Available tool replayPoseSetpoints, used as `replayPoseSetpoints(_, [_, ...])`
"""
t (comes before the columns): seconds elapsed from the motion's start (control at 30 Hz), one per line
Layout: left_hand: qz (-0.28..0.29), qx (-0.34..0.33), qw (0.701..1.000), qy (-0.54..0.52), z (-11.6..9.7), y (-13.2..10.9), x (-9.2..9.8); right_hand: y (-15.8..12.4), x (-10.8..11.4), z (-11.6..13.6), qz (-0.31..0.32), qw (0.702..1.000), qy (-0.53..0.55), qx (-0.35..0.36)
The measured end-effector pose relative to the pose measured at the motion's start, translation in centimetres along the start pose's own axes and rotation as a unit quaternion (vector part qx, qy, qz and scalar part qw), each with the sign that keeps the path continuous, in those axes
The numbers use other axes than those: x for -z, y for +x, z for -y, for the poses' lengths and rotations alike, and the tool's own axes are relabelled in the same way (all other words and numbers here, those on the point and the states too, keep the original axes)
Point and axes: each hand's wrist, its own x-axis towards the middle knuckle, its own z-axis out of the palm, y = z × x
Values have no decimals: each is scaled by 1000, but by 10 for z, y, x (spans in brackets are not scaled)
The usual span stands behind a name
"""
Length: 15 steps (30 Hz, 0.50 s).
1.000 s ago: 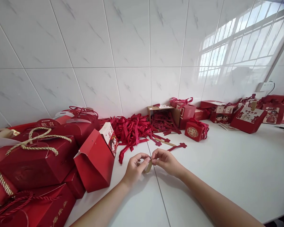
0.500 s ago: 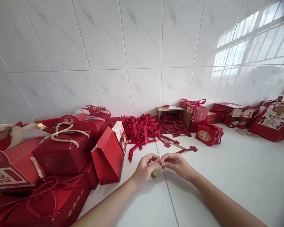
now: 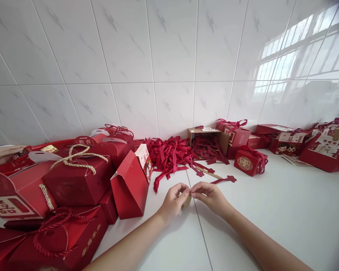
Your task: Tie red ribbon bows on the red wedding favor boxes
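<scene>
My left hand [image 3: 173,201] is closed in a pinch on a narrow gold-brown paper strip [image 3: 187,202], low over the white tabletop. Facing it, my right hand [image 3: 209,195] pinches at the strip's upper end, the fingertips of both hands almost touching. The strip hangs folded or looped below the fingers; its upper part is hidden by them. Beyond my hands lie flat dark red strips with flower-shaped ends [image 3: 230,179], beside a heap of red ribbons [image 3: 171,150].
Red gift boxes with rope handles [image 3: 77,177] are piled at left, a red peaked box [image 3: 130,184] in front. An open cardboard box [image 3: 222,140] holds dark red strips. A small red box [image 3: 250,162] and others stand at right. Another person's hand [image 3: 5,155] shows far left.
My two hands stay together, and less of the gold-brown strip shows below them. The other person's hand at far left has shifted left. The view has turned slightly.
</scene>
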Motion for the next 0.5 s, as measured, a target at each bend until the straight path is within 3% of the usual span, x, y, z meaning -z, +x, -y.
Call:
replayPoseSetpoints(0.27, [-15,-21,1000,14,-2,1,0,-2,-6,7,-15,986,-147,77])
replayPoseSetpoints(0.5, [-33,-41,998,41,-2,1,0,-5,-7,8,-8,972,-203,121])
